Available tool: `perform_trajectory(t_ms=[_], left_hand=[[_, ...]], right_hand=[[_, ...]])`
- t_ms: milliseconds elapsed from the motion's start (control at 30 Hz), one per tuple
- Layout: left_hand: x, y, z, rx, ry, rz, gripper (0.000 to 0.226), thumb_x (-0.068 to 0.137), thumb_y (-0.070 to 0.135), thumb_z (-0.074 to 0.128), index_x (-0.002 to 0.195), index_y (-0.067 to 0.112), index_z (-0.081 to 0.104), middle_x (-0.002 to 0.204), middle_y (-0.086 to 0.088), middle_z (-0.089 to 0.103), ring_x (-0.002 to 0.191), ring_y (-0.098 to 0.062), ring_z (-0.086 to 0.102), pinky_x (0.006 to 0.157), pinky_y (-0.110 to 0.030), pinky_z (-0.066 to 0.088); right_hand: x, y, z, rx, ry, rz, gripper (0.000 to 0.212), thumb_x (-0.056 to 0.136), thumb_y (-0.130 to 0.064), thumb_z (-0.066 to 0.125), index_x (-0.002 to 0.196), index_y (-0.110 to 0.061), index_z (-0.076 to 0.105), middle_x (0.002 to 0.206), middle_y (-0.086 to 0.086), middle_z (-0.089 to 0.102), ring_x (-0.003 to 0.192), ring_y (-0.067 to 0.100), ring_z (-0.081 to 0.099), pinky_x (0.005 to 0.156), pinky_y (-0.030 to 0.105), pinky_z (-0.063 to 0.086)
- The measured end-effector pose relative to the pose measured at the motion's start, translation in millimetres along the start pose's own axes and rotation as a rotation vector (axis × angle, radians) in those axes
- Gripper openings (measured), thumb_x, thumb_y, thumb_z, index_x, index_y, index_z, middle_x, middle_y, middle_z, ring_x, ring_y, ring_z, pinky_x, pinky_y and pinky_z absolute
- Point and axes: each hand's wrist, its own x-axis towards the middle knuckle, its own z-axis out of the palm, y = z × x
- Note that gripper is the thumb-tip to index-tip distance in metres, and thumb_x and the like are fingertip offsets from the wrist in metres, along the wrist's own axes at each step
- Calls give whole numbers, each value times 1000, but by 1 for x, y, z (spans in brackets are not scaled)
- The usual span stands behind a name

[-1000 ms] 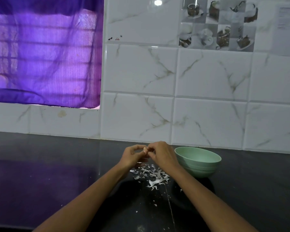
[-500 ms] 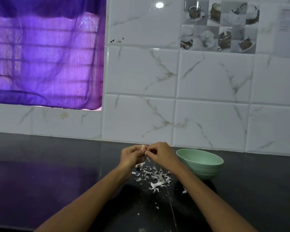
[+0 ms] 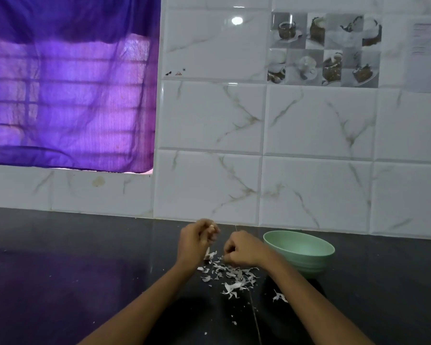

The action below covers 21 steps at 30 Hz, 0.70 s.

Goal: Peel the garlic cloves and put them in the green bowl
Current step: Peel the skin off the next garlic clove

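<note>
One green bowl point(image 3: 299, 250); left hand point(image 3: 195, 241) grips one garlic clove point(image 3: 211, 228).

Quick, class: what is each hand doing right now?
Left hand: curled round a garlic clove.
Right hand: fingers curled; cannot tell what, if anything, it pinches.

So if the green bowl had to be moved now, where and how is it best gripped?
Take the green bowl by its open rim on the far right side, coming from above, thumb inside. It stands upright on the dark counter, its wall flares outward, and the right hand crowds its left edge.
</note>
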Motion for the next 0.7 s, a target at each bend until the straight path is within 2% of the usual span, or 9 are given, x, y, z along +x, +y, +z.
perform_trajectory(t_ms=[67,133,233,333,400,467,567,633,700], left_hand=[[3,-4,-6,-24,18,-21,32,90,-5,52,73,19,64,65,7,69,55,-2,59,54,-18,51],[1,-7,-7,-8,-20,-47,25,86,-1,60,76,21,66,64,9,70,56,-5,63,57,-20,54],[-1,-9,-6,5,-65,-75,19,77,6,73,77,23,66,62,6,69,56,-5,63,57,-18,52],[0,-7,-6,-5,-85,-81,18,72,6,78,75,20,66,60,5,67,54,0,62,56,-14,50],[0,-5,-5,3,-118,-64,18,70,5,79,73,17,67,59,6,67,55,1,63,55,-13,49],[-1,-4,-4,30,-159,-49,18,67,6,81,72,17,67,58,6,68,59,-8,67,55,-22,54],[-1,-4,-4,75,-178,-36,20,64,8,83,70,18,67,58,5,68,64,-25,69,56,-32,56],[-1,-3,-5,83,-192,-38,22,65,8,83,70,21,67,58,6,69,65,-29,69,55,-36,57],[-1,-3,-5,86,-218,-49,23,65,6,82,71,23,67,58,9,69,63,-25,69,56,-39,58]], right_hand=[[-1,1,1,-33,34,8,13,85,-18,60,86,-17,73,69,-5,64,57,4,52,55,19,38],[1,5,1,-67,130,32,24,87,-11,57,105,-21,70,94,-3,70,77,9,60,67,20,41],[2,8,1,-71,221,65,29,93,-16,52,119,-23,63,108,-1,68,94,14,61,78,26,43],[2,10,0,-101,271,142,24,92,-36,53,92,-16,67,83,-2,65,80,14,59,70,26,41],[2,12,-1,-130,300,200,28,91,-30,52,73,-13,63,63,-2,54,67,17,55,59,25,36],[3,15,-3,-113,240,235,14,84,-20,53,86,-12,65,73,0,59,77,20,57,61,25,37],[3,20,-1,-100,112,234,36,81,-25,63,115,-21,54,107,-1,63,100,18,58,78,28,41],[2,19,0,-86,156,227,27,82,-43,63,97,-20,58,92,-3,62,87,16,57,72,27,41],[2,16,-1,-54,251,254,39,87,-51,54,65,-19,58,61,-6,53,59,11,50,59,26,35]])
